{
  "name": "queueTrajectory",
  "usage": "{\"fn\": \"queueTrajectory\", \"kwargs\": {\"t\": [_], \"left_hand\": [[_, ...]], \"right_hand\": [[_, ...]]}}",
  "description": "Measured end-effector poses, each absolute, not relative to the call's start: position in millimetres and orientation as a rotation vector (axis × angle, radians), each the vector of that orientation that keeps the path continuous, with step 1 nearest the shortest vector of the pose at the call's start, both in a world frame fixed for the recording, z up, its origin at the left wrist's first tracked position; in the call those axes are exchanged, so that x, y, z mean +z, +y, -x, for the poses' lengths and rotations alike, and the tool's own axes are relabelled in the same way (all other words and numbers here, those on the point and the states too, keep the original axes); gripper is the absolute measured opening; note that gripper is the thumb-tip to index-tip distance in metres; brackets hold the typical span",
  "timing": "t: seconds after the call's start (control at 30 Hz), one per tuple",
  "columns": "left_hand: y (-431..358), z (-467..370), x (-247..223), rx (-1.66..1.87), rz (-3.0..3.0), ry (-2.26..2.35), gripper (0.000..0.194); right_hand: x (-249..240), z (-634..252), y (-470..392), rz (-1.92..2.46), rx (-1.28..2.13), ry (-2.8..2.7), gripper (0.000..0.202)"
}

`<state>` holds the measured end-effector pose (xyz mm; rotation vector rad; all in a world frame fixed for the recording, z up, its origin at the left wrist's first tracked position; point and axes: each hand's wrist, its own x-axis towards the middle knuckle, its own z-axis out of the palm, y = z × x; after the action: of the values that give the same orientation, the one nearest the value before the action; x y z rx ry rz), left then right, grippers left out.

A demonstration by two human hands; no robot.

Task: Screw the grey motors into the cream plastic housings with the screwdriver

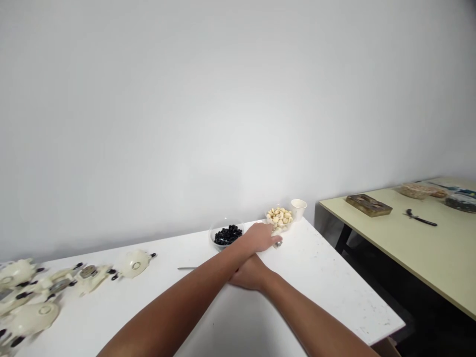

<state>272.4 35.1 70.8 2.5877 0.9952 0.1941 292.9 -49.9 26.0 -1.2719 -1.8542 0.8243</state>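
My forearms cross over the white table, left above right. My left hand (262, 237) is beside a clear bowl of cream-coloured pieces (279, 217). Its thumb presses a small shiny item (278, 244) that is too small to name; the other fingers are mostly hidden. Under the left forearm, my right hand (248, 273) looks curled, with its fingertips out of sight. A thin metal rod (186, 268) shows left of the left forearm; whether the right hand holds its other end is hidden. Behind the left wrist sits a clear bowl of black pieces (228, 234).
Several cream plastic parts with black tips (136, 264) are spread over the white table (316, 277) at left. A white cup (298, 209) stands at its back right corner. The yellowish table (375, 233) holds a dark block (369, 205), a black-handled tool (422, 218) and bags.
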Motion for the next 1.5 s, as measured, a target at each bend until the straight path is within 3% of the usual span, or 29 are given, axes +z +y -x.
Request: {"fn": "queueTrajectory", "kwargs": {"t": [0.23, 0.33, 0.43, 0.57, 0.77, 1.0, 1.1, 1.2, 1.37, 1.5], "left_hand": [[17, -171, 143, 0.623, -2.31, 1.06, 0.055], [7, -91, 164, 0.814, -2.13, 1.189, 0.053], [-9, -11, 145, 0.928, -1.87, 1.469, 0.054], [-40, 47, 79, 0.979, -1.598, 1.733, 0.062], [-77, 12, 30, 0.635, -1.937, 1.351, 0.05], [-45, -19, 58, 0.355, -2.152, 1.19, 0.056], [-10, -32, 79, 0.41, -2.181, 1.265, 0.061], [35, -65, 96, 0.473, -2.599, 1.23, 0.045], [100, -127, 93, -0.042, -2.956, 1.124, 0.016], [116, -144, 83, -0.204, -2.974, 1.145, 0.015]], "right_hand": [[17, -298, -42, 1.096, 1.376, -1.59, 0.025], [16, -302, -34, 0.975, 1.446, -1.486, 0.026], [17, -302, -31, 0.936, 1.453, -1.428, 0.029], [25, -304, -34, 0.833, 1.43, -1.291, 0.031], [39, -319, -31, 0.619, 1.279, -0.821, 0.047], [33, -337, -19, 0.88, 0.928, -0.809, 0.045], [31, -337, -22, 0.984, 0.788, -0.911, 0.044], [33, -328, -29, 1.093, 0.598, -1.166, 0.04], [32, -313, -33, 1.158, 0.688, -1.281, 0.044], [29, -319, -27, 1.144, 0.69, -0.985, 0.054]]}}
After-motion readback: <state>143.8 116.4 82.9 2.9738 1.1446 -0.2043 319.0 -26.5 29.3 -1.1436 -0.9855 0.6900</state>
